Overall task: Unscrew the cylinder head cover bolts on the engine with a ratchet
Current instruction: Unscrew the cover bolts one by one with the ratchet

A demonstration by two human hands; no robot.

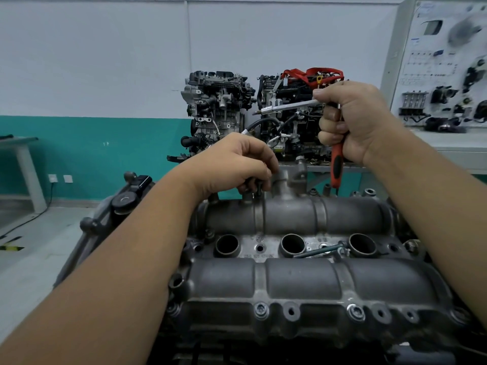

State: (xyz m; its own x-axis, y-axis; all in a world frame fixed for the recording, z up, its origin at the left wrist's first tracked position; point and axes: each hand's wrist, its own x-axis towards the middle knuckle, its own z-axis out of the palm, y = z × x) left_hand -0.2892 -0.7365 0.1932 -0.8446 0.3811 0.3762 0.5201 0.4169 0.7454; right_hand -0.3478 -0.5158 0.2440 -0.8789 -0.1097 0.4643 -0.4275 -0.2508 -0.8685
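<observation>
The grey cylinder head cover [295, 283] fills the lower middle, with three round plug wells along its centre. My right hand [353, 122] is raised above its far right side and grips a ratchet [336, 164] by the red-and-black handle, its silver extension pointing left. My left hand [234, 164] reaches over the far edge of the cover, fingers curled down around something small and dark near the outlet neck; what it pinches is hidden. A loose bolt [320, 251] lies between the middle and right wells. Two bolts [261, 310] sit along the near flange.
Two other engines [218, 111] stand on a bench behind. A white training panel [445, 64] with mounted parts is at the right. A grey table [18, 143] stands at the left, and a black stand handle [123, 204] juts out beside the engine.
</observation>
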